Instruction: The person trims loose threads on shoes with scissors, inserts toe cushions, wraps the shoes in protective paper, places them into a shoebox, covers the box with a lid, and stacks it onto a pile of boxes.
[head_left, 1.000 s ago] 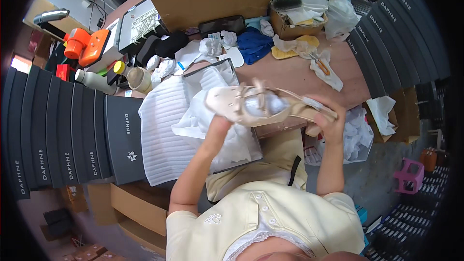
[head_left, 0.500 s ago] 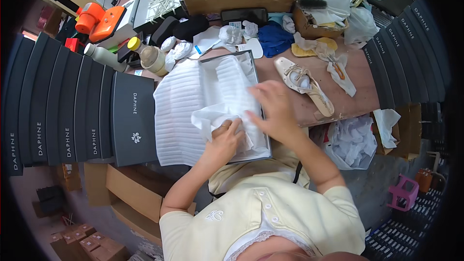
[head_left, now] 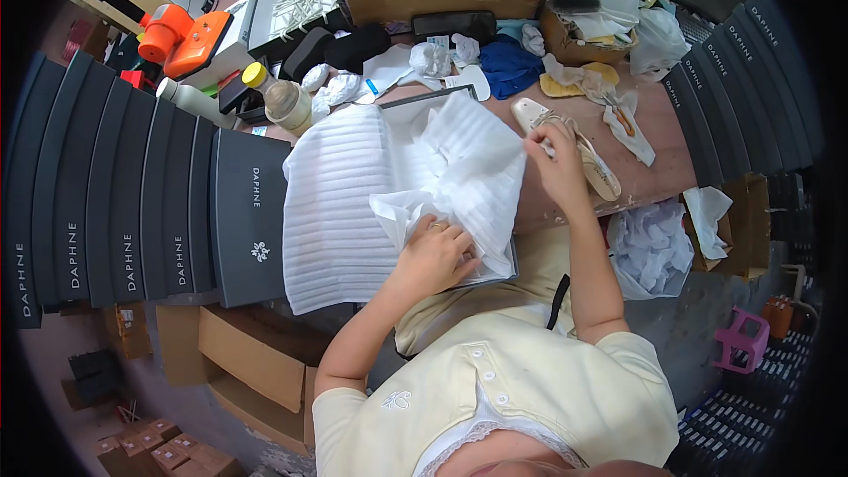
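An opened shoebox (head_left: 515, 256) lies in front of me, lined with ribbed white wrapping sheet (head_left: 340, 203) that spills over its left side and stands up loosely on the right. My left hand (head_left: 439, 256) rests palm down at the box's near end, fingers spread over crumpled white tissue paper (head_left: 396, 210); what lies beneath is hidden. To the right on the table is a beige flat shoe (head_left: 599, 172) with a bow. Over its middle, my right hand (head_left: 558, 159) has curved fingers, thumb apart; the shoe still lies on the table.
Dark shoeboxes (head_left: 247, 221) stand in rows left and right. Behind the open box are a yellow-capped bottle (head_left: 287, 104), paper wads (head_left: 430, 59) and a blue cloth (head_left: 510, 69). A bag of crumpled paper (head_left: 652, 247) hangs below the table's right edge, beside an open carton (head_left: 749, 225).
My right hand has moved right from the box to the shoe. The right flap of ribbed sheet now stands up and spreads over the box edge. My left hand has flattened over the tissue.
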Demonstrator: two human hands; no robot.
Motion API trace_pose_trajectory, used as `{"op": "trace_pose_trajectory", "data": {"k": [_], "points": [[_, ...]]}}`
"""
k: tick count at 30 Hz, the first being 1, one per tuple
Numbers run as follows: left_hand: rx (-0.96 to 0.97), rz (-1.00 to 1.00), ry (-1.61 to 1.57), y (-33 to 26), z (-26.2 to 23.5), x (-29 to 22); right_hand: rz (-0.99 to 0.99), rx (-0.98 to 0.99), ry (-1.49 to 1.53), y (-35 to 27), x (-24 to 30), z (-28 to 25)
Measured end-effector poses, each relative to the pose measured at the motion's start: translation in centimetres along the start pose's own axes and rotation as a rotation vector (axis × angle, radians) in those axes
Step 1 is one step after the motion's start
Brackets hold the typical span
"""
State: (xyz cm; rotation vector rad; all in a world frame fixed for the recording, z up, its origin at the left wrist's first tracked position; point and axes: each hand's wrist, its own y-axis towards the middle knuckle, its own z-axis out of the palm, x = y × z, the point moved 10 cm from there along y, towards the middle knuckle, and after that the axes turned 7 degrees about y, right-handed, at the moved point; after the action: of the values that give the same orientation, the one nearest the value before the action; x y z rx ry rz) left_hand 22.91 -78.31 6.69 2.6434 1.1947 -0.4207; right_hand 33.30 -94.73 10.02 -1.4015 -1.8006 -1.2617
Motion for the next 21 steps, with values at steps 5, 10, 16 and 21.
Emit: {"op": "trace_pose_trajectory", "data": {"k": [5,10,16,21], "points": [[-0.022,-0.086,0.094,0.0,0.6,0.5,-0.398,-0.127,-0.289,-2.2,11.6,1.6],[0.012,-0.007,0.181,0.5,1.4,-1.1,-0.676,0.629,-0.459,-1.3,11.0,16.3],[0.037,-0.185,0.202,-1.2,1.7,1.6,-0.365,0.731,-0.656,5.5,6.0,10.1],[0.173,-0.202,0.25,-0.9,2.6,1.5,-0.545,0.487,-0.755,4.1,7.8,14.1]]}}
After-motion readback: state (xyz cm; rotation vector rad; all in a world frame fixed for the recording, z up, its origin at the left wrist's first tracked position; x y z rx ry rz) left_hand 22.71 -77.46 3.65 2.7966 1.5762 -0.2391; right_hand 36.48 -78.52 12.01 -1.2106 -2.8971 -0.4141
